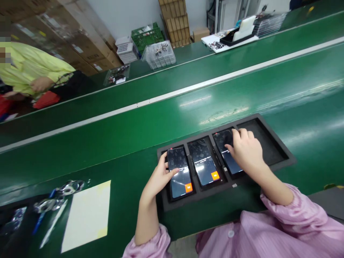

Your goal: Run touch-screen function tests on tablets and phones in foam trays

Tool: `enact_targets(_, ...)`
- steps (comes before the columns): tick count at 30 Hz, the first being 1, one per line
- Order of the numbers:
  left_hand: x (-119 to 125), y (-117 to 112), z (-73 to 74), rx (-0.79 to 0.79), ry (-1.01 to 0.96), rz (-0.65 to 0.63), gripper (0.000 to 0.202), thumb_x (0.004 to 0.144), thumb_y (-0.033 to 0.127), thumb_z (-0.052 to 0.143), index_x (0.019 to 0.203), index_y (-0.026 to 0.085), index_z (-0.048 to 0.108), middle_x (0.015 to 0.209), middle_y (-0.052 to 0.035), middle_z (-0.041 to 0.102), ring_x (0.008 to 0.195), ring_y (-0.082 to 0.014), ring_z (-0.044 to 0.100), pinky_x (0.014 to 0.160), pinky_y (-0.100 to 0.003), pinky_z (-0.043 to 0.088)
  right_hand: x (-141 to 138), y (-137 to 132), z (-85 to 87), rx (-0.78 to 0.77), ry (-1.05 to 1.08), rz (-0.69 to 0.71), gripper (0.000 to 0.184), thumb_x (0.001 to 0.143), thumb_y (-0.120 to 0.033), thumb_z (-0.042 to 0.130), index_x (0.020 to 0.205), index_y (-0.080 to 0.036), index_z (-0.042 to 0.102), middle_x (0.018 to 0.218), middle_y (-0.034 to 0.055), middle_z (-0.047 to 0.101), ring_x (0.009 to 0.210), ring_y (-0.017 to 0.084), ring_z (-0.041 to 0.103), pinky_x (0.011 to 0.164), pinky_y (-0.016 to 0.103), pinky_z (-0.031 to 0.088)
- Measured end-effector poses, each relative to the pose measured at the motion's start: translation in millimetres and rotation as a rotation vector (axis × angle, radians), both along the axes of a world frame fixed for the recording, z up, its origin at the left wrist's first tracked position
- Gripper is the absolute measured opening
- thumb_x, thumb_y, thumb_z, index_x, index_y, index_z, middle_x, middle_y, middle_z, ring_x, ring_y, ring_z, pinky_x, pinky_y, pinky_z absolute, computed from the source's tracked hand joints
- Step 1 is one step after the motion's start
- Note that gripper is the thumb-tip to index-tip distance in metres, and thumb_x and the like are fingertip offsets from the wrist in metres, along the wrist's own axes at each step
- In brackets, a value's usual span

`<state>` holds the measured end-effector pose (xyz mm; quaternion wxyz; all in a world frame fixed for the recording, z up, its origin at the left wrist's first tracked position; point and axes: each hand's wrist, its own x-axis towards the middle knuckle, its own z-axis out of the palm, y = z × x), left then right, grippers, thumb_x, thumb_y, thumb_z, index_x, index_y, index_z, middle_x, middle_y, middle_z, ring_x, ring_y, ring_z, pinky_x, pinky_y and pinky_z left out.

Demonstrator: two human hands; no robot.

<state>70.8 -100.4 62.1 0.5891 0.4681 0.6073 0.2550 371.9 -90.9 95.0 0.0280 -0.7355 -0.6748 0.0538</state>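
A black foam tray with several compartments lies before me, holding three lit smartphones. My left hand grips the left smartphone, fingers along its left edge and thumb over the screen. The middle smartphone lies untouched in its slot, with an orange button on its screen. Over the right smartphone my right hand is curled, thumb on the glass and fingers at its upper right edge. This hand hides part of that phone. Beyond it, the rightmost compartment holds no phone.
A sheet of paper, a white pen-like stick and clear tape rolls lie to the left. Across the green conveyor stand clear trays, a green crate and cartons. A co-worker in yellow works at far left.
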Motion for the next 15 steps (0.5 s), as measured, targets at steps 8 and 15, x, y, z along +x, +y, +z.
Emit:
enact_targets(8, -9, 1, 5.4, -0.093, -0.08, -0.084, 0.094, 0.071, 0.068, 0.073, 0.138, 0.022, 0.027, 0.105, -0.0097, 0.069, 0.085, -0.0247, 0.071, 0.064, -0.031, 0.057, -79, -31, -32.0, -0.052, 0.111, 0.39, 0.087, 0.09, -0.054, 0.073, 0.149, -0.001, 0.038, 0.128, 0.0317, 0.05, 0.109, 0.041, 0.052, 0.087, 0.049, 0.047)
enact_targets(15, -7, 1, 5.3, -0.092, -0.067, -0.084, 0.095, 0.072, 0.066, 0.072, 0.141, 0.021, 0.023, 0.109, -0.0108, 0.067, 0.089, -0.0267, 0.071, 0.066, -0.033, 0.058, -65, -18, -42.4, -0.076, 0.649, 0.266, 0.081, 0.1, -0.044, 0.055, 0.157, -0.003, 0.014, 0.124, 0.0243, 0.054, 0.114, 0.036, 0.053, 0.097, 0.051, 0.046)
